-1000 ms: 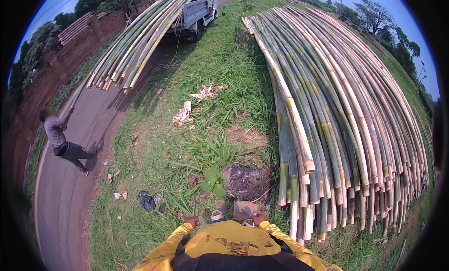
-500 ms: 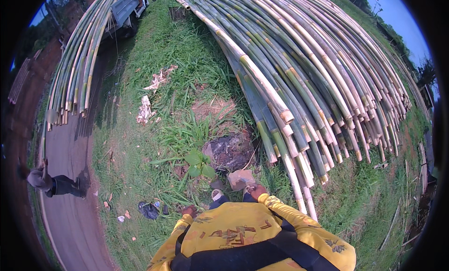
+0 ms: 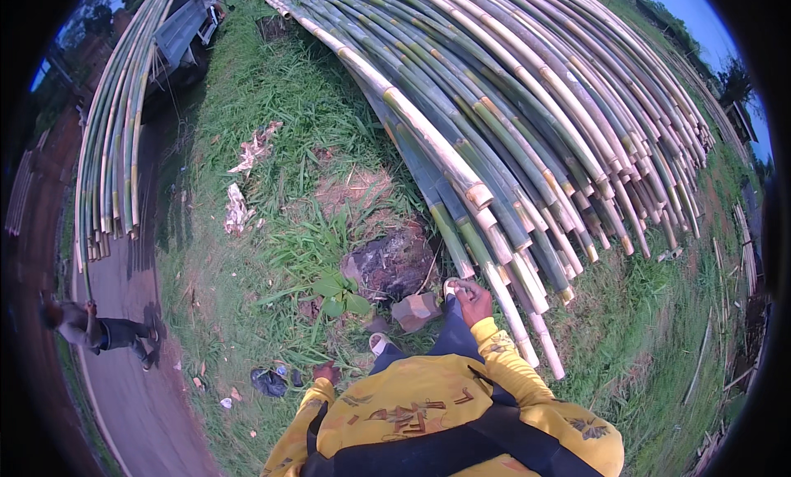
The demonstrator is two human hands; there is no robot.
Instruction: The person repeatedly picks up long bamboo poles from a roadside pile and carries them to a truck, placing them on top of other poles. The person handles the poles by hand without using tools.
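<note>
A large stack of long green and pale bamboo poles (image 3: 511,123) lies on the grass, its cut ends pointing toward me. My right hand (image 3: 473,301) is raised in front of me in a yellow sleeve, fingers curled, beside my dark trouser leg (image 3: 451,333) and close to the nearest pole ends (image 3: 504,289). I cannot make out whether it grips anything. My left hand (image 3: 325,371) hangs low at my side over the grass, too small to read. A white shoe (image 3: 379,343) shows below.
A dark burnt stump (image 3: 394,263) and a reddish stone (image 3: 414,310) lie just ahead in the grass. A second bundle of bamboo (image 3: 115,147) lies along a dirt road (image 3: 132,395) on the left, where another person (image 3: 95,329) bends over. Litter (image 3: 269,381) lies nearby.
The view has swung right and moved closer to the pole ends. My right hand has come up and forward beside my leg. The person on the road now appears further left.
</note>
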